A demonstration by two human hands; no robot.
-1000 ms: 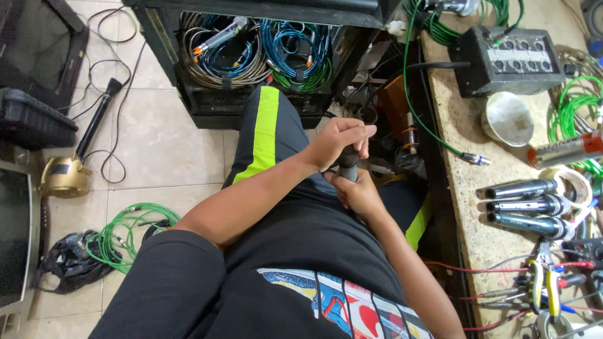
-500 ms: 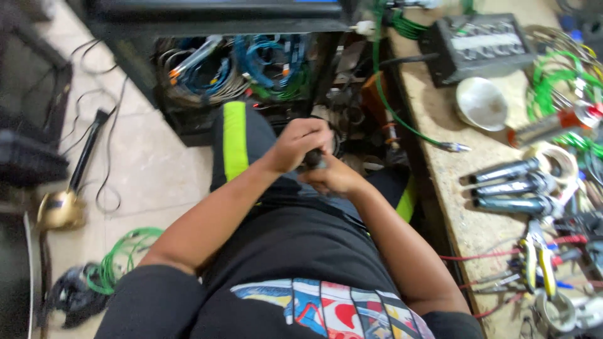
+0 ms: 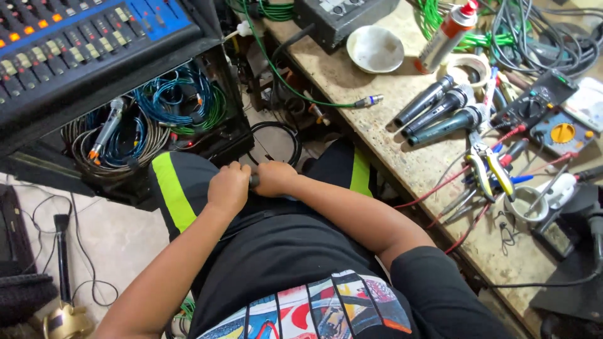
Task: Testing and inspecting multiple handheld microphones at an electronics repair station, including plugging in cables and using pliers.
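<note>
Both my hands meet over my lap and grip one short dark cylindrical object (image 3: 254,181), probably a microphone body; only a sliver shows between the fists. My left hand (image 3: 229,187) is closed around one end, and my right hand (image 3: 275,177) is closed around the other. I sit in black trousers with a yellow-green stripe (image 3: 169,191). On the workbench (image 3: 377,119) to my right lie three microphones (image 3: 440,113) side by side, apart from my hands.
A blue mixing console (image 3: 81,37) sits on a rack holding coiled cables (image 3: 144,119). The bench carries a white bowl (image 3: 375,48), a spray can (image 3: 447,34), tape rolls, pliers (image 3: 487,163), a multimeter (image 3: 556,129) and green cables. A cable coil lies on the tiled floor.
The view has swung left and tilted, bringing the mixing console into sight. My hands stay clasped on the same object, now lower over my lap.
</note>
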